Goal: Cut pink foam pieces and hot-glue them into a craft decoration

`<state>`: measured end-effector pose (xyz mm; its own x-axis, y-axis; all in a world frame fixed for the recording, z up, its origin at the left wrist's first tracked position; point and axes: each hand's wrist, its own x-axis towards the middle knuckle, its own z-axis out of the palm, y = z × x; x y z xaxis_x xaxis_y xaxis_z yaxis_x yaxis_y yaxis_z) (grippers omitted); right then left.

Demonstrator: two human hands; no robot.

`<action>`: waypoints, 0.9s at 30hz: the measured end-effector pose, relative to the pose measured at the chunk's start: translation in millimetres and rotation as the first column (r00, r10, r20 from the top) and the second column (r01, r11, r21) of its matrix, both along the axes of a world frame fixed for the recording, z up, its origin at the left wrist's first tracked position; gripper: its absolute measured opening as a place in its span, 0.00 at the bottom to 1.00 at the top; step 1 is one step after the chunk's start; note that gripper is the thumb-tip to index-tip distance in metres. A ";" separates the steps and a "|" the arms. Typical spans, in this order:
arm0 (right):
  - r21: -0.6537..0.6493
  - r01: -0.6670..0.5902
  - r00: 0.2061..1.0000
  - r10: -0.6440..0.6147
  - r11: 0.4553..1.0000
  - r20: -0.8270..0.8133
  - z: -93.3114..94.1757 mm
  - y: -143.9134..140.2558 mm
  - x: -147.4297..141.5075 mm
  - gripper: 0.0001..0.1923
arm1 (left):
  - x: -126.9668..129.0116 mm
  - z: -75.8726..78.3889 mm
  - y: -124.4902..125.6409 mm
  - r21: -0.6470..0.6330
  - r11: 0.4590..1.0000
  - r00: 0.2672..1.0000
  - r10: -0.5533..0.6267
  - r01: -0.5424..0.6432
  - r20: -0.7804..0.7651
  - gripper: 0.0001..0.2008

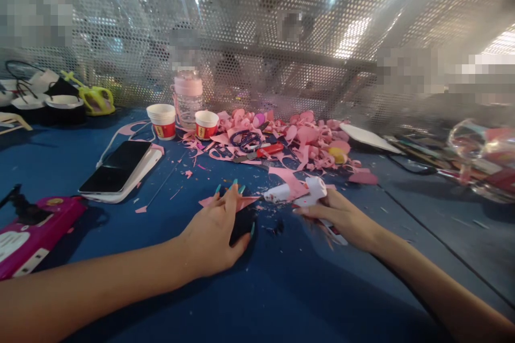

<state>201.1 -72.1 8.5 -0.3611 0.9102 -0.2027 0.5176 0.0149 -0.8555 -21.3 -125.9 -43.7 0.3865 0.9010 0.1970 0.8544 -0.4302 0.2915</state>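
My left hand [219, 230] lies flat on the blue table [257, 300], fingers spread, pressing a pink foam piece [243, 202] and covering a dark piece under the palm. My right hand [341, 217] grips a white glue gun [300, 193] whose nozzle points left toward the pink piece, close to my left fingertips. The right hand is slightly blurred.
Behind lies a heap of pink foam scraps [306, 142] with scissors [245, 140] and a red cutter [261, 153]. Two paper cups [163, 120] and a pink-lidded bottle [188, 97] stand at the back. A phone on a power bank [120, 169] and a magenta box [32, 233] sit left.
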 end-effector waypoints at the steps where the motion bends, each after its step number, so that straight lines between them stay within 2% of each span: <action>1: -0.005 -0.011 1.000 0.011 1.000 0.002 -0.1 0.7 1.6 0.11 | 0.1 0.0 0.0 -0.002 1.000 1.000 -0.001 0.001 0.000 0.35; 4: 0.002 -0.075 0.997 0.075 0.997 0.013 0.5 2.3 6.9 0.13 | 0.0 -0.6 0.1 -0.007 1.000 1.000 0.000 0.000 0.000 0.36; 7: 0.168 -0.023 0.999 0.018 0.986 0.030 -0.7 2.6 6.5 0.17 | -0.4 -1.6 0.0 0.008 1.000 1.000 -0.007 0.007 0.013 0.36; 10: 0.403 0.080 0.981 -0.143 0.912 0.128 -7.2 4.9 -4.4 0.17 | -0.8 -1.8 -0.4 0.022 1.000 1.000 -0.008 0.007 0.027 0.36; 13: 0.557 -0.047 0.919 -0.182 0.829 0.349 -15.4 12.1 -21.1 0.18 | -0.8 -0.7 -1.2 0.016 1.000 1.000 0.003 -0.003 0.030 0.36; 16: 0.671 -0.132 0.767 -0.353 0.730 0.536 -17.5 18.6 -33.6 0.18 | -0.7 1.0 -1.6 0.011 1.000 0.999 0.002 -0.003 0.035 0.36; 19: 0.724 -0.203 0.579 -0.515 0.659 0.632 -15.0 15.4 -31.2 0.26 | -0.7 2.9 -1.7 -0.004 1.000 0.999 -0.001 0.001 0.043 0.37; 22: 0.705 -0.287 0.410 -0.581 0.649 0.703 -18.0 2.8 -11.9 0.33 | -0.8 4.2 -1.7 -0.026 1.000 0.999 -0.002 0.004 0.044 0.38; 24: 0.708 -0.285 0.301 -0.641 0.647 0.707 -24.1 -5.4 4.9 0.36 | -0.7 4.4 -1.8 -0.028 1.000 0.999 -0.002 0.004 0.045 0.38; 27: 0.706 -0.280 0.231 -0.668 0.651 0.707 -31.3 -11.4 22.3 0.39 | -0.4 4.1 -2.1 -0.026 1.000 0.999 0.007 -0.006 0.042 0.39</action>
